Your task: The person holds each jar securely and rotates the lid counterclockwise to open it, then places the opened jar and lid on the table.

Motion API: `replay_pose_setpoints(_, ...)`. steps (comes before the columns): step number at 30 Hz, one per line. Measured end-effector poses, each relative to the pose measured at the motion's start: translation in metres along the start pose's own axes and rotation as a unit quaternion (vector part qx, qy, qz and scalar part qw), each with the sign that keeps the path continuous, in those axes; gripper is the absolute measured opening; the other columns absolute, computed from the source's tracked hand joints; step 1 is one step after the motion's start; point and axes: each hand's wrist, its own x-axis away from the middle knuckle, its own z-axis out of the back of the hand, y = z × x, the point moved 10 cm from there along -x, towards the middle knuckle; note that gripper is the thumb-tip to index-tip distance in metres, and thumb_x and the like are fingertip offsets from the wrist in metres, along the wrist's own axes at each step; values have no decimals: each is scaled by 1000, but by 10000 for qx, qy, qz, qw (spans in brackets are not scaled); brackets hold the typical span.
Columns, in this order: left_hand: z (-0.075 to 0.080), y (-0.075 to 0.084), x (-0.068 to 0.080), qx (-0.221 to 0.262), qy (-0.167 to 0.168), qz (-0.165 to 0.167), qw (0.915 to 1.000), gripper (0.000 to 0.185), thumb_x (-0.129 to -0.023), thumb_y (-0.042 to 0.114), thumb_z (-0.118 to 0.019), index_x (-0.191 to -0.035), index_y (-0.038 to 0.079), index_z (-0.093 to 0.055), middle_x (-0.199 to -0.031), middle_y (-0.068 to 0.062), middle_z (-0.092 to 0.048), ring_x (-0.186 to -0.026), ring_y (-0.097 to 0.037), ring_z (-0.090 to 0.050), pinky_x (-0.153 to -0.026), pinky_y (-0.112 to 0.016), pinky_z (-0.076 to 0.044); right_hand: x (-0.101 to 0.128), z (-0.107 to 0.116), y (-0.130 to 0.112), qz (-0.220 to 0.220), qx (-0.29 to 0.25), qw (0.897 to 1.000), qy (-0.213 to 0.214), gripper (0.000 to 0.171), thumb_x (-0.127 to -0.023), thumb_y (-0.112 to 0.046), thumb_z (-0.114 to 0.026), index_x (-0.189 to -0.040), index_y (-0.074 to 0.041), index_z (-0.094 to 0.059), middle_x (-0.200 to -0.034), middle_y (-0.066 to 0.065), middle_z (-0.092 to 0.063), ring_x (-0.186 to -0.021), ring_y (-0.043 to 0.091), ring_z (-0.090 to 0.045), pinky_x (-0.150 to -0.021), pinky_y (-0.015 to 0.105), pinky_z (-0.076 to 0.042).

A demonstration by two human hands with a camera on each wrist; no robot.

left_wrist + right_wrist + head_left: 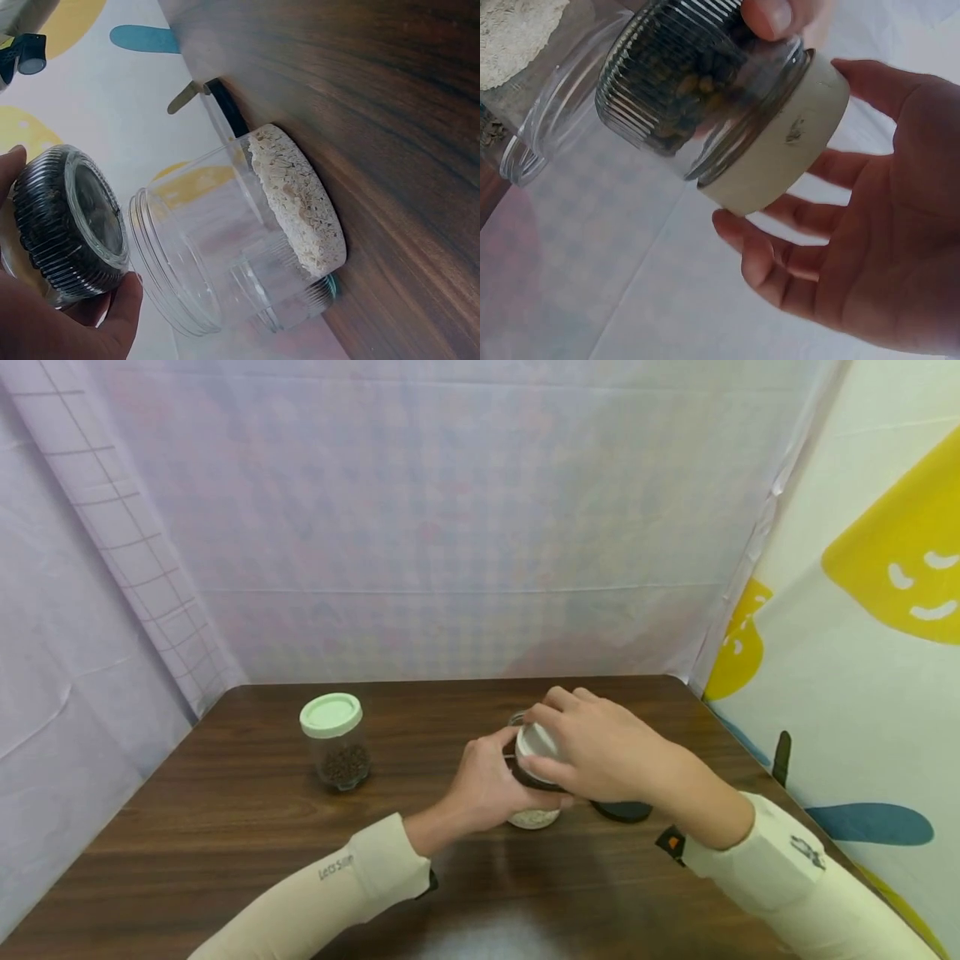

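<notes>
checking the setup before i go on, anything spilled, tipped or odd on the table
Nothing is spilled. One loose end: a black lid lies flat on the dark wooden table, and the clear glass jar with a pale grain layer stands open. The left hand and right hand hold a small ribbed jar with a white lid.

In the head view, our two hands hide most of the small jar [537, 752] — only its pale lid and a sliver of its side show. Our right hand [600, 752] covers part of the black lid [622, 811] lying on the table [225, 810]. In the right wrist view the open jar [540, 112] is cut off at the left edge, and the small mark printed on the pale lid [780, 150] is too blurred to read.
</notes>
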Motion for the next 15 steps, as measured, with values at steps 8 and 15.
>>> replay_pose_setpoints(8, -1, 2, 0, 56, -13, -138, 9999, 85, -66, 50, -93, -138, 23, -58, -117, 7, -70, -103, -7, -67, -81, -24, -57, 3, 6, -6, 537, -593, 9966, -192, 40, -95, -37, -66, -130, -18, -63, -127, 2, -60, -100, 22, -55, -74, 34, -52)
replay_pose_setpoints(15, -2, 0, 1, 159, -104, -110, 9998, 83, -66, 48, -94, -137, 24, -58, -116, 6, -70, -101, -7, -67, -80, -24, -57, 4, 2, -9, 771, -1047, 9897, -606, 51, -86, -23, -68, -136, -23, -58, -137, -3, -54, -114, 20, -53, -83, 37, -52)
